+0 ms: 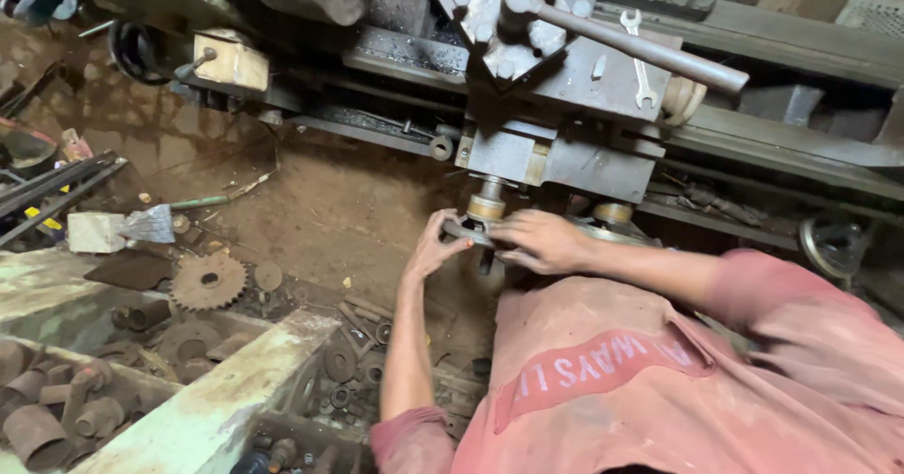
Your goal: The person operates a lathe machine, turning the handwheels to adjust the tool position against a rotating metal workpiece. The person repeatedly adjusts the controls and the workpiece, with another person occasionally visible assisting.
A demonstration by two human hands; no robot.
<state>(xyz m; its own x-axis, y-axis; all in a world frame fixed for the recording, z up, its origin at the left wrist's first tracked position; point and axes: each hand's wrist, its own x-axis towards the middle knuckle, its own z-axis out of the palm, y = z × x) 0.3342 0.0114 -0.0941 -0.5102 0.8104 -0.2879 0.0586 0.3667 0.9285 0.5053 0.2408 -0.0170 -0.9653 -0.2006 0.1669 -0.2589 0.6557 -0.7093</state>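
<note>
1. A large, grimy metal lathe [603, 69] fills the top of the view, running from 10 o'clock to 3 o'clock, with a long lever [650, 52] and a wrench [640, 60] resting on its carriage.
2. A person in a faded red shirt [659, 380] leans in from 5 o'clock.
3. A round handwheel [471, 232] sits below the carriage, its face lying flat, near the centre.
4. The right hand [541, 241] lies over the wheel's rim from 3 o'clock, fingers curled onto it.
5. The left hand [435, 246] meets the rim from 9 o'clock, fingers spread against it; both hands are equally near.
6. A rusty gear [207, 281] lies on the floor at 9 o'clock.
</note>
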